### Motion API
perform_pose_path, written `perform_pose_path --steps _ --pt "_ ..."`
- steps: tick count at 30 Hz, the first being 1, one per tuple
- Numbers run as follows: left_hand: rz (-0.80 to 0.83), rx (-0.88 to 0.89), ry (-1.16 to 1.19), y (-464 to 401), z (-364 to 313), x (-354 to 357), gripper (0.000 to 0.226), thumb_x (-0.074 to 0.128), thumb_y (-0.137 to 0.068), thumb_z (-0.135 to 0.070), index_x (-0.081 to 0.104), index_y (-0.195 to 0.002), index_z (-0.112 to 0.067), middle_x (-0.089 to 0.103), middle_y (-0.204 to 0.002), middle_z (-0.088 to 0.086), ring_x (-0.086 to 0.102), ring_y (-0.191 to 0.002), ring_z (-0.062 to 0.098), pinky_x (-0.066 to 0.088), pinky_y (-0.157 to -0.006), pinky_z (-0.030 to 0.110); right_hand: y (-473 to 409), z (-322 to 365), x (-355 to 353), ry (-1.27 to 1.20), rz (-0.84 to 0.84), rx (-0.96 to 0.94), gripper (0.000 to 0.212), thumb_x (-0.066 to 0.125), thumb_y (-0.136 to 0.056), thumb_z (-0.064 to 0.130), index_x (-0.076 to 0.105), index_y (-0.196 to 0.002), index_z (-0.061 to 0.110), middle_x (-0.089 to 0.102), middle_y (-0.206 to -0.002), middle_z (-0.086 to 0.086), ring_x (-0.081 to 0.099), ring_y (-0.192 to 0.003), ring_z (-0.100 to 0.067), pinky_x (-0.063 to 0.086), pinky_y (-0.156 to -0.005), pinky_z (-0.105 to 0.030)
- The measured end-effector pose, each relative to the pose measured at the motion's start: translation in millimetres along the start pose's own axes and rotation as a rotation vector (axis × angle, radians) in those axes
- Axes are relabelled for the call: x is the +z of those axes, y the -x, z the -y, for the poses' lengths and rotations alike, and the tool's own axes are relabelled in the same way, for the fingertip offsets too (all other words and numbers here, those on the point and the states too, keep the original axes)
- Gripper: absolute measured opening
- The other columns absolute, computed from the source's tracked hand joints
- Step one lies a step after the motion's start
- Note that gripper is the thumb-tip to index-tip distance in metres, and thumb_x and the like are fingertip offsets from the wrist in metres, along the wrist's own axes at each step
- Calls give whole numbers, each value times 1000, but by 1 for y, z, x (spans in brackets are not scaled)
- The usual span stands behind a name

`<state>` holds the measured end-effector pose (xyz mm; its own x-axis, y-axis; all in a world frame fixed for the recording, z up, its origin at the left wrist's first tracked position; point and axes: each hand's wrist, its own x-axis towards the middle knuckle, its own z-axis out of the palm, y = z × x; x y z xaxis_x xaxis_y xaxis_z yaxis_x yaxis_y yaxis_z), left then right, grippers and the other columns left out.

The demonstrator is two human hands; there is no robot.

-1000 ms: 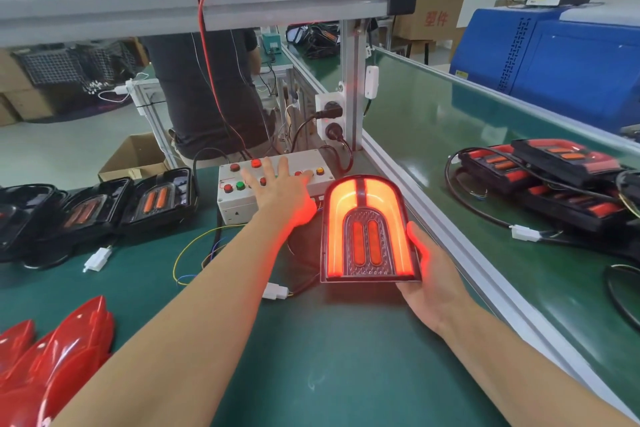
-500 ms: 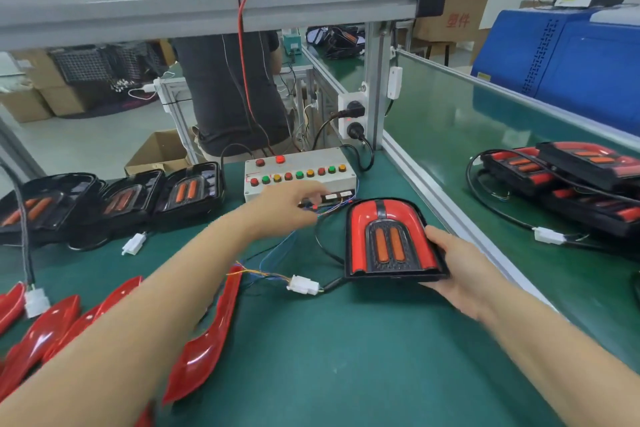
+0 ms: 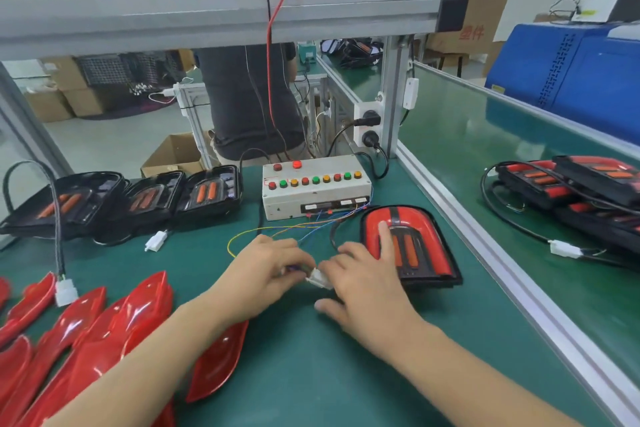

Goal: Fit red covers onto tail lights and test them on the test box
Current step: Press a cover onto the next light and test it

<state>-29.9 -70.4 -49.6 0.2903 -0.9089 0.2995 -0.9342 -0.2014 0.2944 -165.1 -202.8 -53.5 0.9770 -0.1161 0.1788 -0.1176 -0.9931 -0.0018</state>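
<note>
Covered tail light [image 3: 408, 246] unlit beside fingers [image 3: 382, 236] pinching white connector [image 3: 320, 279]; uncovered housings [image 3: 207, 192] untested.

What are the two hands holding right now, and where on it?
Both hands grip the white plug on the tail light's cable: the left hand at its wire side, the right hand at the other. One right finger rests on the tail light.

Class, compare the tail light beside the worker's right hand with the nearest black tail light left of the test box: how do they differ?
The tail light by the right hand wears a red cover; the black tail light has none, so its dark housing shows. The covered one lies flat, with a finger of the right hand on it; the bare one leans, untouched. Both show two orange bars.
</note>
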Motion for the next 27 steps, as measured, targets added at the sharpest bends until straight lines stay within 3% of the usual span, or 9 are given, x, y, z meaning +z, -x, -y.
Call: perform_pose_path --steps 2,4,8,12,18,20,23,25,27 --pt "-44 -8 63 1 0 -3 18 66 -78 -15 69 -95 -20 61 -79 -13 56 -72 3 40 -81 33 -7 4 7 -4 -4 31 38 50 -94 43 56 -120 17 64 -113 -1 44 -121 -23 -37 -98 -46" --pt "-52 52 -19 3 0 -2 28 71 -73 -21 66 -100 -24 55 -79 -16 46 -67 -1 36 -79 28 -12 6 10 -24 -24 65 32 44 -98 37 58 -117 16 65 -108 -3 47 -115 -24 -31 -103 -43" --pt "-118 204 -344 2 3 2 15 66 -81 -27 69 -96 -23 60 -79 -6 55 -65 15 36 -77 27 -15 5 12 -66 -38 88 28 41 -99 38 59 -106 18 65 -101 -1 48 -110 -23 -15 -107 -47" --pt "-113 299 -515 4 4 4 23 46 -93 -31 67 -98 -23 62 -80 -8 62 -69 16 35 -94 37 -15 5 12 -89 -7 102 28 37 -101 36 58 -98 18 65 -95 -1 49 -105 -25 -11 -105 -48" --pt "-39 65 -576 11 23 -11 23 48 -81 -24 70 -87 -18 69 -78 -6 68 -71 18 37 -102 44 -7 -2 5 -158 22 105 20 48 -96 33 44 -82 21 50 -83 2 46 -107 -24 -14 -104 -49" --pt "80 -3 -573 14 28 -13 21 66 -70 -19 72 -90 -19 71 -90 -6 69 -85 16 37 -103 48 -2 -3 6 -156 -20 74 21 49 -95 38 41 -81 23 50 -90 5 44 -109 -20 -19 -105 -50" --pt "134 -52 -510 8 18 -9 57 69 -63 -23 63 -120 -19 61 -122 -6 54 -120 20 29 -108 51 4 -8 5 -207 -80 60 20 50 -92 44 42 -82 29 52 -107 10 41 -115 -14 -20 -107 -48" --pt "64 -7 -460 0 2 -6 62 64 -63 -31 59 -124 -23 61 -107 -8 57 -104 20 39 -93 39 9 -16 3 -279 -124 84 17 53 -91 46 55 -89 29 50 -111 13 40 -118 -9 -18 -110 -43" --pt "85 -62 -257 -10 -19 1 65 60 -67 -43 49 -130 -32 51 -92 -17 52 -84 9 42 -80 29 15 -22 3 -437 -219 121 16 59 -89 42 63 -92 27 49 -111 15 39 -116 1 -9 -114 -41"
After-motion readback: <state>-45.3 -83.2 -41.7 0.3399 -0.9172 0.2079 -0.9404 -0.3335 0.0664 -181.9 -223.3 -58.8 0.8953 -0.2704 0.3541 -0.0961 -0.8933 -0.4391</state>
